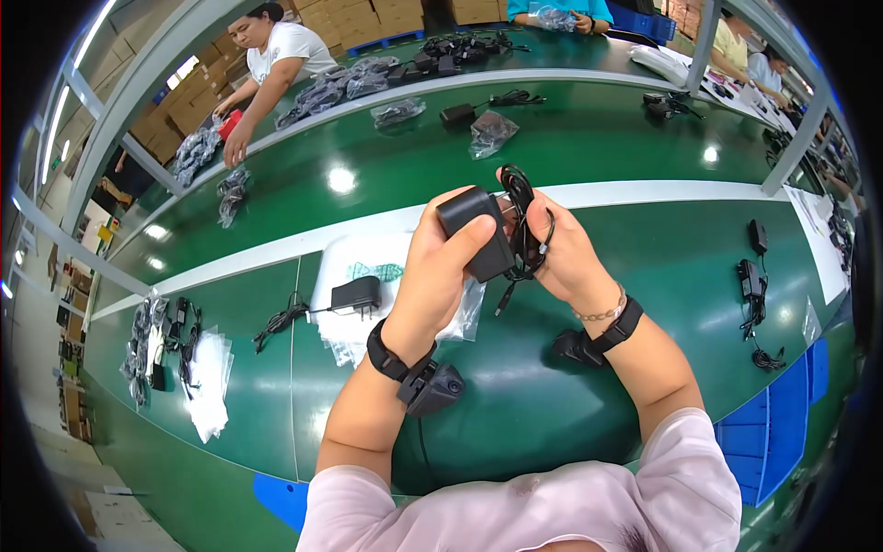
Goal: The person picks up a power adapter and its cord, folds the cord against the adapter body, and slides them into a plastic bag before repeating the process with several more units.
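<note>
At frame centre the left hand [441, 262] is clamped around a black power adapter [478, 232], while the right hand [556, 248] is closed on its coiled black cable [522, 221]. The dangling plug end [502, 302] could, I judge, let the coil unwind if the right fingers loosen. Below left, a second adapter [357, 294] lies on a stack of clear bags [368, 267] on the green belt [598, 138]. Bagged adapters [349, 83] line the upper left, well apart; nothing blocks the hands.
</note>
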